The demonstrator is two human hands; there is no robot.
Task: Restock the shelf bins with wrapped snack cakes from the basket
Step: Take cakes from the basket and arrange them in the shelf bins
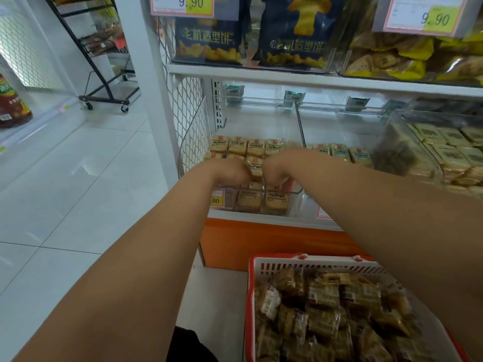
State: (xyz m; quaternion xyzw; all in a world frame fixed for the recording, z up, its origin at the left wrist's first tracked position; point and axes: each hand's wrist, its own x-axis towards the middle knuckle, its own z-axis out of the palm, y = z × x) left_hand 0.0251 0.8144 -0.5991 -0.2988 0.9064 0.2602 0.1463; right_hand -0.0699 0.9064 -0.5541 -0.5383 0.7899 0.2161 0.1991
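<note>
Both my hands reach into the clear left shelf bin (298, 190), which holds rows of yellow wrapped snack cakes (247, 147). My left hand (231, 171) and my right hand (278, 167) are bent down at the wrists, fingers curled onto cakes in the bin's front rows; the fingertips are hidden. A cake (254, 164) shows between the two hands. The red and white basket (300, 265) full of wrapped snack cakes (324, 296) stands on the floor below, at the lower right.
A second clear bin (339, 152) to the right holds a few cakes at the back. Further right stands a full bin of paler packets (444, 150). Above, a shelf carries dark blue snack bags (295, 30). White tiled floor and a black wheeled rack (104, 95) lie left.
</note>
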